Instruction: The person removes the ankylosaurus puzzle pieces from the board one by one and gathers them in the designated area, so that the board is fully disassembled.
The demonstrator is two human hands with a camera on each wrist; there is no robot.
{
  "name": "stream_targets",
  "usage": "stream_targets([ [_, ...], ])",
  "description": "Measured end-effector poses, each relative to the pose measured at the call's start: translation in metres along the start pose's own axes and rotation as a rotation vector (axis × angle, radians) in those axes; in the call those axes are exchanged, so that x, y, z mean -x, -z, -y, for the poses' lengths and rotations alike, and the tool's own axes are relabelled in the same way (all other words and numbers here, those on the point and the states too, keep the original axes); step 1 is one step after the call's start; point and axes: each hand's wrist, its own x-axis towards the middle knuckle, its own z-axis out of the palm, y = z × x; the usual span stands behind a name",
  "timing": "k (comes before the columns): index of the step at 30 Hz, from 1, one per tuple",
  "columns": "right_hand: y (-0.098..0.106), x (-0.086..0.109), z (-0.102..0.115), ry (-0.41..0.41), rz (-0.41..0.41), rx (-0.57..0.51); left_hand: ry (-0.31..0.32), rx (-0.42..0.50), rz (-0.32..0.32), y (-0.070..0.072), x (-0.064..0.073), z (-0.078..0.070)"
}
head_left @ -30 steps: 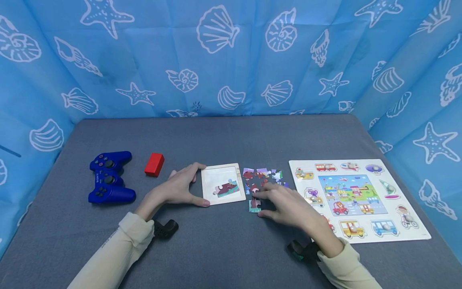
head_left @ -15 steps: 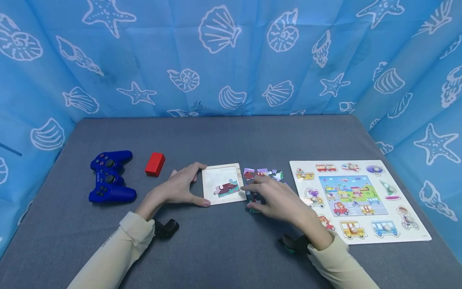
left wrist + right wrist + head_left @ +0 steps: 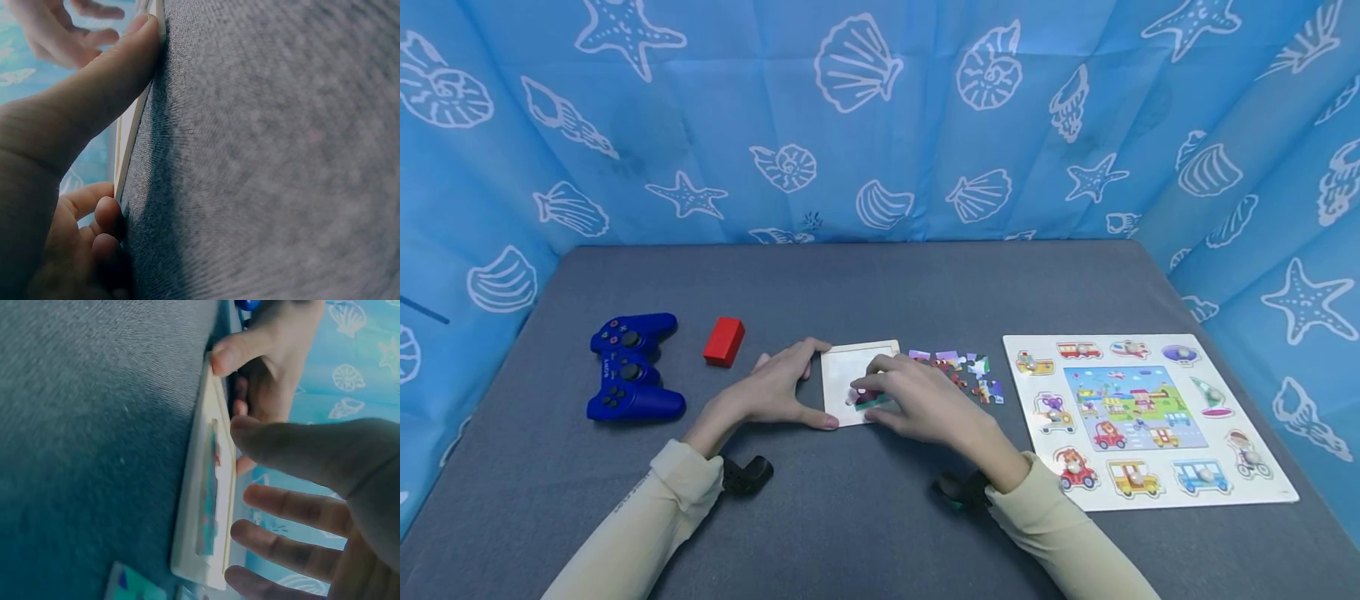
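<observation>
A small square wooden puzzle tray [image 3: 837,367] lies in the middle of the table. My left hand [image 3: 775,387] grips its left side, thumb at the near corner and fingers at the far one. Over the tray's right half hovers my right hand [image 3: 925,404], partly hiding a few joined maroon and teal jigsaw pieces [image 3: 859,397] in it. In the right wrist view its thumb and fingers are spread apart, with nothing visible between them. Loose jigsaw pieces [image 3: 996,392] lie right of the tray, partly covered by that hand.
A white peg puzzle board [image 3: 1026,454] with vehicle pictures lies to the right. On the left are a red block [image 3: 724,342] and a blue game controller [image 3: 632,367]. A blue shell-patterned curtain [image 3: 880,125] hangs behind the grey table [image 3: 820,517].
My right hand has moved left from the loose pieces to above the tray, now covering part of the joined pieces. The left hand keeps its grip on the tray.
</observation>
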Motion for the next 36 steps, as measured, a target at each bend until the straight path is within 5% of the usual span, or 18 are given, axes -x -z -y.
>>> stream_targets([
  [14,-0.011,-0.01,0.001,-0.025,0.093,0.095,-0.007,-0.001,-0.005,0.001,0.0,-0.001],
  [29,-0.013,-0.01,0.003,-0.08,0.068,0.028,-0.005,0.004,-0.013,0.0,0.0,0.0],
  [36,-0.014,-0.009,0.002,-0.032,0.002,0.027,0.0,-0.003,-0.016,-0.001,0.0,0.0],
])
